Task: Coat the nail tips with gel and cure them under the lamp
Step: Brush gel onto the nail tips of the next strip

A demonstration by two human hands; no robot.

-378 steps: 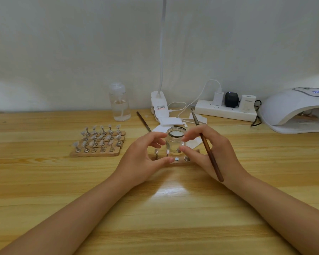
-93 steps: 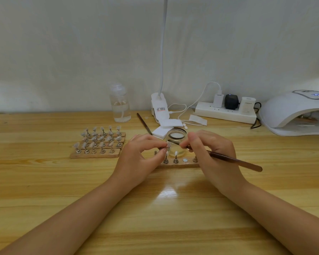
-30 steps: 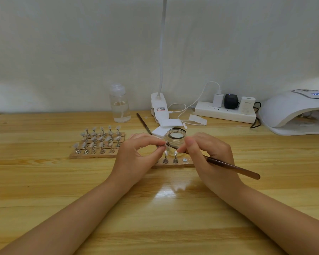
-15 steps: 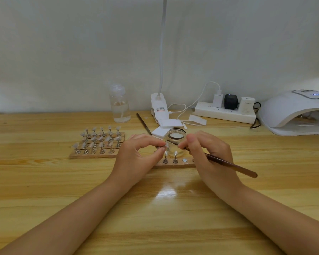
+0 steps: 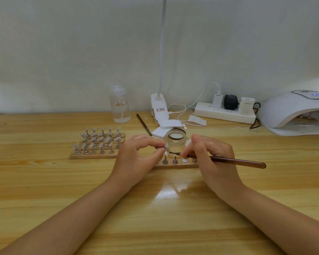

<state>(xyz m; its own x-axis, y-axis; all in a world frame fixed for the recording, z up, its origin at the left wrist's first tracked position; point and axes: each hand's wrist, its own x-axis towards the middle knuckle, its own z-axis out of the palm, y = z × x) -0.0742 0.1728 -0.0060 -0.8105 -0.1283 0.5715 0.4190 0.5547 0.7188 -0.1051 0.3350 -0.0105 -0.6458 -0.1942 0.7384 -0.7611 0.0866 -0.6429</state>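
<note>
A single head-worn wide-angle camera is looking forward and down across the pale wooden tabletop [image 5: 44, 181] toward the white back wall [image 5: 63, 52]. It is sitting close above both bare forearms, which are entering from the bottom corners. The curved white curing lamp [image 5: 293, 111] is being cropped at the right edge.

A clear nail tip [image 5: 166, 145] meets the brown brush [image 5: 228, 160] before the open gel jar [image 5: 175, 142].

Counts: 2 hands, left hand [image 5: 136, 159] and right hand [image 5: 214, 159]. 2 brushes [image 5: 234, 160]. 1 jar [image 5: 175, 142] behind fingertips. 2 wooden stands [image 5: 98, 155]. 1 bottle [image 5: 119, 104]. 1 curing lamp [image 5: 291, 111]. 1 power strip [image 5: 225, 114].
</note>
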